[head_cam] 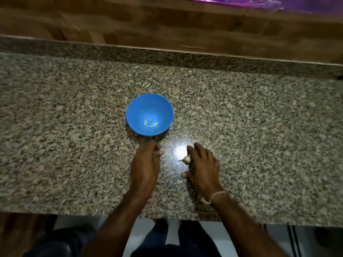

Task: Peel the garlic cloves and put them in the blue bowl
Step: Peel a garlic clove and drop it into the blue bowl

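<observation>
**Work area:** granite counter (pixel 259 127). The blue bowl (pixel 137 108) is set upright at centre, just beyond both hands, so each drop is judged to need only a short reach fwd. A few peeled cloves (pixel 150 124) are seen on its floor, so the task is judged part done.

**Garlic head (pixel 186 159):** small, skin on, stem pointing toward the L side. It lies on the counter in the bright light patch, btwn the hands and near the bowl.

**Right hand (pixel 202 167):** laid palm down on the counter, fingers spread apart, thumb (pixel 183 175) held well clear of the index finger. The garlic head sits in that gap, against the index-finger side of the hand, but is not enclosed. No grip is shown. This pos. is judged to fence the head in and stop roll, ready for a pinch.

**Left hand (pixel 146 164):** fingers are curled in and the thumb tip is pressed to the index fingertip, close to the bowl's near rim. Whether a clove or a skin scrap is pinched cannot be told, as the tips are blurred.

**Next step (est.):** the head is to be lifted by R and a clove broken off w/ L.

**Risk:** dry skin is slick, and a round head may roll on polished stone.

**Note:** a thread band (pixel 216 196) is worn at the R wrist.
</observation>
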Available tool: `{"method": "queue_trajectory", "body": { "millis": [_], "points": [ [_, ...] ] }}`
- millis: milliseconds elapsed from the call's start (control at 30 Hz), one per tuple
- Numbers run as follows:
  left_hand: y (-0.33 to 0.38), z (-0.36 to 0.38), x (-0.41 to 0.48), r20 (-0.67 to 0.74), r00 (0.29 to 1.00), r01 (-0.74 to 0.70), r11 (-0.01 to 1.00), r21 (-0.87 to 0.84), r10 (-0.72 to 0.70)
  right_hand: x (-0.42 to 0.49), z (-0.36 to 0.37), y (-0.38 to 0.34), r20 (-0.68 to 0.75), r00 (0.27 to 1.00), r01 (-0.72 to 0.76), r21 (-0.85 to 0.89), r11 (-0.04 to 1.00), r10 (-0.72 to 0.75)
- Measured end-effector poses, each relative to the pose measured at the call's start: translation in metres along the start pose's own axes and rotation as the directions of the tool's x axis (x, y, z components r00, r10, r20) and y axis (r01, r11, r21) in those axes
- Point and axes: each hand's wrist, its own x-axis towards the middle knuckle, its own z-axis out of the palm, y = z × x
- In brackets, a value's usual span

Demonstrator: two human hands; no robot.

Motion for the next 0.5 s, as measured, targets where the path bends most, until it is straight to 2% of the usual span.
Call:
{"method": "queue_trajectory", "body": {
  "millis": [133,333,433,500],
  "points": [
    [0.000,-0.008,0.056,-0.138,0.990,-0.014,0.990,0.138,0.033,-0.001,0.000,-0.002,-0.009,1.000,-0.024,0.046,0.999,0.024],
    [0.002,-0.009,0.090,-0.164,0.986,0.049,0.967,0.251,-0.007,-0.002,0.002,0.004,-0.003,1.000,-0.004,0.085,0.996,0.004],
    [0.014,-0.005,0.067,-0.197,0.972,-0.074,0.964,0.254,0.126,-0.002,0.000,0.007,0.001,1.000,0.017,0.096,0.995,-0.017],
    [0.023,0.009,0.033,-0.106,0.978,-0.163,0.975,0.153,0.180,-0.002,-0.001,0.011,0.013,0.999,0.031,0.097,0.995,-0.033]
  ]
}}
